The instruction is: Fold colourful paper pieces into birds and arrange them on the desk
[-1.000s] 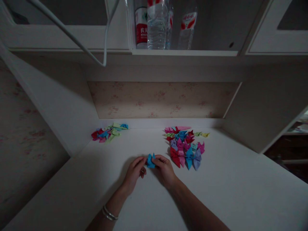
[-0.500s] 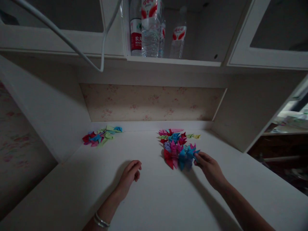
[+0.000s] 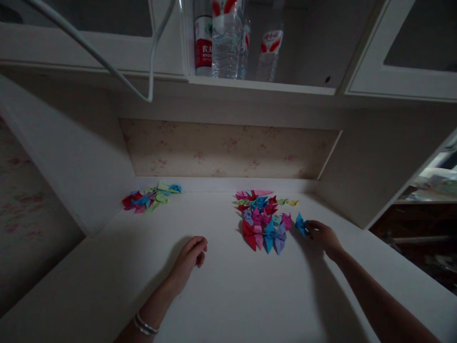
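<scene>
My right hand [image 3: 322, 234] reaches out over the white desk [image 3: 228, 290] and pinches a small blue folded paper piece [image 3: 300, 223] at the right edge of a pile of folded paper pieces [image 3: 264, 216] in red, pink, blue and purple. My left hand [image 3: 188, 260] rests on the desk nearer to me, fingers loosely curled, holding nothing. A second, smaller pile of coloured paper pieces [image 3: 150, 197] lies at the back left by the side wall.
The desk sits in an alcove with side panels left [image 3: 71, 157] and right [image 3: 371, 162]. A shelf above holds several water bottles [image 3: 228, 38]. A white cable [image 3: 150, 66] hangs at the upper left. A bracelet [image 3: 143, 325] is on my left wrist.
My right hand carried the blue folded piece from in front of me to the right side of the large pile. My left hand let go and stayed on the desk.
</scene>
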A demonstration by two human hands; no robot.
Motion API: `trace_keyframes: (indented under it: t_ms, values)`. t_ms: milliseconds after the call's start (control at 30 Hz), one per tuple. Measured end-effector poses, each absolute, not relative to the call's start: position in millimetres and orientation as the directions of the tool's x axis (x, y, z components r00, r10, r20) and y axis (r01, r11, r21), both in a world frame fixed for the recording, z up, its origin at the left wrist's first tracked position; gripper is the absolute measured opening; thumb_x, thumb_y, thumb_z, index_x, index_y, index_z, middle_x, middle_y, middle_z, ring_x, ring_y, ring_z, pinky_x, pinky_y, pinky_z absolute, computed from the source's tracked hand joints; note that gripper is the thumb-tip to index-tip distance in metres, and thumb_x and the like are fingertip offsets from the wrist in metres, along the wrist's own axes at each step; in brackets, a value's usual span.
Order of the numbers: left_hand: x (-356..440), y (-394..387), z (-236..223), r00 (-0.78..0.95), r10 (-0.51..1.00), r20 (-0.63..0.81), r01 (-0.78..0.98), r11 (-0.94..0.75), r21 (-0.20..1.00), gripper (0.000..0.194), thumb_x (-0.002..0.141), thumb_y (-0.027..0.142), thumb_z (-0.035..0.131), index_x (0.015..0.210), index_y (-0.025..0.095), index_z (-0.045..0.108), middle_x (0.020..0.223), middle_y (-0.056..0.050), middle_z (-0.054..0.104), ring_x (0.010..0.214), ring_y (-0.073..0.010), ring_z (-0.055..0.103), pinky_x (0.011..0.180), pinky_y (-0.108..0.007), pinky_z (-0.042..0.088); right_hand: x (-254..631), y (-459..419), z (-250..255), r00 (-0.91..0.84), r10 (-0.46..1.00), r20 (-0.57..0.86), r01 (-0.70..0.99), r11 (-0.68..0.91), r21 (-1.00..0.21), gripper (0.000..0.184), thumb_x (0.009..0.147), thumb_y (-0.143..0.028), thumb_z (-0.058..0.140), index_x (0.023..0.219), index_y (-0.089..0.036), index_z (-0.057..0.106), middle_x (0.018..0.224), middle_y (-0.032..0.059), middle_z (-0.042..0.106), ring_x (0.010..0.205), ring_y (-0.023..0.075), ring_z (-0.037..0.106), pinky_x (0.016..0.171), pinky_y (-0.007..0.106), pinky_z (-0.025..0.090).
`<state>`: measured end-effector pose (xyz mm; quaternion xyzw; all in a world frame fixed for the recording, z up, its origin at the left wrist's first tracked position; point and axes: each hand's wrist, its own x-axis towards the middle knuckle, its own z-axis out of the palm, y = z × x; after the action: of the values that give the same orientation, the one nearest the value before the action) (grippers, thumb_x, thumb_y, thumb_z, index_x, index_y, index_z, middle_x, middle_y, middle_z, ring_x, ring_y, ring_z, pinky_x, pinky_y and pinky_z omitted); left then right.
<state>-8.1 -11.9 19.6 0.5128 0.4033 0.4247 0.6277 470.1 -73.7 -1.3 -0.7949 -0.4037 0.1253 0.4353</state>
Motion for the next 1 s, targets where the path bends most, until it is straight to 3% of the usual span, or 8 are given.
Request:
trace_keyframes:
  t_ms: [200,300,467,667,833,1000]
  values:
    - [-9,-12,20,0.343,0.937,-0.058,-0.125,0.106,0.986,0.03,0.072,0.046,0.063,0.075,0.017,0.057,0.068,0.003,0.052,0.046,-0.0059,0.043,0.042,-0.02,0.029,471,-63,0,0.647,0.74,0.184,0.618,-0.367,-0.695,0.03,0.066,-0.033,0.059,0.09,-0.021,0.073,0.093,0.0088,0.073,0.087,0.0283,0.065,0.071,0.034,0.046]
    - [-9,-12,21,0.348,0.935,-0.069,-0.121,0.118,0.986,0.029,0.072,0.045,0.063,0.074,0.017,0.057,0.067,0.004,0.052,0.047,-0.006,0.043,0.042,-0.02,0.03,471,-58,0,0.64,0.747,0.179,0.636,-0.384,-0.669,0.033,0.067,-0.035,0.059,0.093,-0.022,0.074,0.095,0.0084,0.073,0.089,0.0289,0.064,0.072,0.034,0.046]
    - [-10,-13,21,0.353,0.934,-0.061,-0.123,0.111,0.986,0.027,0.075,0.042,0.061,0.076,0.016,0.056,0.069,0.003,0.051,0.048,-0.0058,0.043,0.042,-0.019,0.029,471,-53,-3,0.614,0.773,0.161,0.652,-0.382,-0.655,0.035,0.069,-0.036,0.058,0.097,-0.021,0.073,0.092,0.0077,0.073,0.08,0.0255,0.066,0.067,0.032,0.047]
    - [-10,-14,23,0.362,0.93,-0.06,-0.117,0.11,0.987,0.025,0.076,0.041,0.06,0.075,0.016,0.056,0.069,0.003,0.051,0.048,-0.006,0.044,0.043,-0.019,0.029,463,-64,-3,0.648,0.746,0.156,0.62,-0.397,-0.676,0.047,0.073,-0.042,0.054,0.111,-0.019,0.068,0.07,0.0075,0.072,0.065,0.0238,0.065,0.061,0.032,0.046]
    - [-11,-12,21,0.377,0.924,-0.061,-0.108,0.11,0.988,0.026,0.076,0.042,0.059,0.074,0.016,0.055,0.068,0.003,0.051,0.047,-0.0058,0.043,0.042,-0.019,0.029,442,-82,9,0.748,0.62,0.235,0.557,-0.394,-0.731,0.05,0.074,-0.046,0.052,0.112,-0.017,0.065,0.057,0.0051,0.065,0.055,0.0223,0.061,0.055,0.032,0.043]
    - [-12,-10,17,0.407,0.912,-0.047,-0.091,0.092,0.992,0.026,0.078,0.041,0.056,0.074,0.016,0.055,0.068,0.004,0.051,0.048,-0.0061,0.043,0.043,-0.019,0.029,392,-101,39,0.823,0.473,0.314,0.495,-0.328,-0.805,0.044,0.077,-0.046,0.052,0.109,-0.018,0.065,0.057,0.0023,0.06,0.052,0.0194,0.056,0.05,0.029,0.04]
